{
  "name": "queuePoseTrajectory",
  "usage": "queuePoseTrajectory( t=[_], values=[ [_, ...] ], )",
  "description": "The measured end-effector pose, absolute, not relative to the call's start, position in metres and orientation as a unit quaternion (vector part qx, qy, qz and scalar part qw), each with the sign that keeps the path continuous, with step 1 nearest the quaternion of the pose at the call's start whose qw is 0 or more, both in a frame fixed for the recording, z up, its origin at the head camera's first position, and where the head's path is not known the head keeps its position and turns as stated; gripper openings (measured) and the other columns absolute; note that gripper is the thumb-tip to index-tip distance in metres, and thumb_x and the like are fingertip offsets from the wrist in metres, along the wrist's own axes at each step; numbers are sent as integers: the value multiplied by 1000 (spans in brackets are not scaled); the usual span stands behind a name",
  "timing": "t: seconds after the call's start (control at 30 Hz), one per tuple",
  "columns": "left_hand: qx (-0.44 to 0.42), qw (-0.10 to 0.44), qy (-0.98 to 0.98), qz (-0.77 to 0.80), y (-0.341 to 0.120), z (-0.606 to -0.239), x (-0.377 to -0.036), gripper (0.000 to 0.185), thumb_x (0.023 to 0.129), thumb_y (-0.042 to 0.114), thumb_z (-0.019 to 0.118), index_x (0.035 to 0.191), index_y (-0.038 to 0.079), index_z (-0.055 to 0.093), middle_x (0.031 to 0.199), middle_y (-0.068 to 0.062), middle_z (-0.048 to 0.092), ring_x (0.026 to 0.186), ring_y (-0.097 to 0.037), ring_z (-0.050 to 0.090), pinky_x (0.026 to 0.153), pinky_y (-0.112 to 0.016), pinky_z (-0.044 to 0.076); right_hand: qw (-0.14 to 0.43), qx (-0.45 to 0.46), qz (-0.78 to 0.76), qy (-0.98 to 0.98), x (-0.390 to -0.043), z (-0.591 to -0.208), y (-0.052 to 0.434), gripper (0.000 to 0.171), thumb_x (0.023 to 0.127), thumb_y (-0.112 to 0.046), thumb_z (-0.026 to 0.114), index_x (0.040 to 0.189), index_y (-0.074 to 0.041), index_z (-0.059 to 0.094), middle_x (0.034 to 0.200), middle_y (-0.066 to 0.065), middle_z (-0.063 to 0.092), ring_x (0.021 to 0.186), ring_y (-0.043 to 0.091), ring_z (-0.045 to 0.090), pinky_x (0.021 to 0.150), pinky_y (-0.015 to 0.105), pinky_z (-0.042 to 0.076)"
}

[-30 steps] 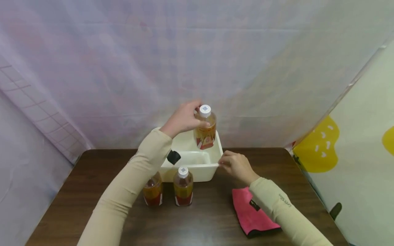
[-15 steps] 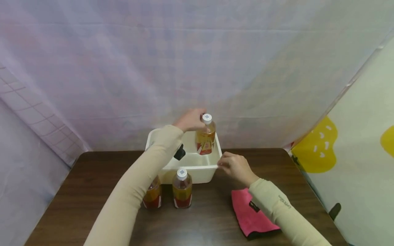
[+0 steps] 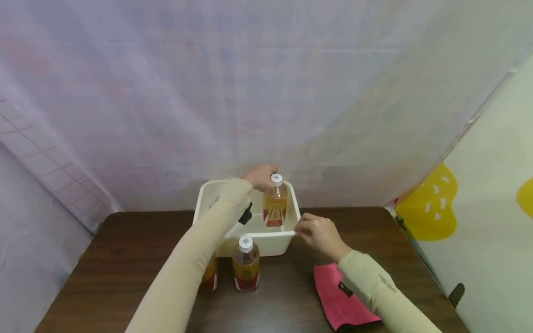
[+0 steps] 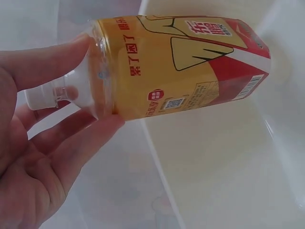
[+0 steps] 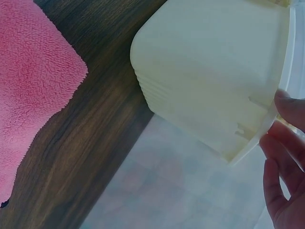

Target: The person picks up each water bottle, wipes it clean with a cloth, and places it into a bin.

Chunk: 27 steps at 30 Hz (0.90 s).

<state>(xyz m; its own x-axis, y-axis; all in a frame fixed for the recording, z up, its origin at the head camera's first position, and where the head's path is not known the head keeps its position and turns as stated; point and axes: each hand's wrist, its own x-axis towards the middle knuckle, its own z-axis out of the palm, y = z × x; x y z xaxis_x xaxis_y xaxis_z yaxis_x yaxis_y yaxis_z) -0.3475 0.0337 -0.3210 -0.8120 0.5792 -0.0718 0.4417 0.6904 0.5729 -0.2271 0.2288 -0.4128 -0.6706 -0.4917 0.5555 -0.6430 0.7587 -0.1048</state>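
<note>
My left hand grips a tea bottle with a white cap, amber drink and a red-and-yellow label, near its neck, inside the white tub. The left wrist view shows the fingers and thumb curled round the bottle just below the cap, above the tub's pale floor. My right hand pinches the tub's front right rim; the right wrist view shows its fingertips on the rim. Two more tea bottles stand on the brown table in front of the tub, one half hidden by my left sleeve.
A pink cloth lies on the table to the right, under my right forearm; the right wrist view also has the cloth. A pale curtain hangs close behind the tub. A white sheet with yellow shapes borders the table's right side.
My left hand has lowered the bottle from above the tub down into it. My right hand has stayed on the tub's rim.
</note>
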Motion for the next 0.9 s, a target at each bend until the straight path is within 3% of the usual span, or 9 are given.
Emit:
queuePoseTrajectory(
  t=[0.4,0.73,0.9],
  values=[
    [279,191,903,266,45,-339,-345,36,65,7,76,92,6,52,85,-7,58,76,-20,57,61,-27,51,268,321,152,-896,-222,-417,230,12,65,-14,80,71,-16,70,75,-8,61,62,5,58,53,24,48],
    [284,186,908,246,55,-357,-344,35,62,5,78,85,7,53,80,-4,57,69,-16,55,56,-23,50,278,326,158,-890,-220,-419,229,11,66,-13,79,71,-17,70,76,-9,61,62,4,58,54,23,48],
    [279,185,911,241,55,-357,-335,36,64,6,78,89,7,53,82,-2,57,71,-15,55,58,-22,48,275,319,163,-892,-219,-420,229,11,66,-13,79,71,-17,70,76,-10,60,63,4,58,54,23,48]
  ],
)
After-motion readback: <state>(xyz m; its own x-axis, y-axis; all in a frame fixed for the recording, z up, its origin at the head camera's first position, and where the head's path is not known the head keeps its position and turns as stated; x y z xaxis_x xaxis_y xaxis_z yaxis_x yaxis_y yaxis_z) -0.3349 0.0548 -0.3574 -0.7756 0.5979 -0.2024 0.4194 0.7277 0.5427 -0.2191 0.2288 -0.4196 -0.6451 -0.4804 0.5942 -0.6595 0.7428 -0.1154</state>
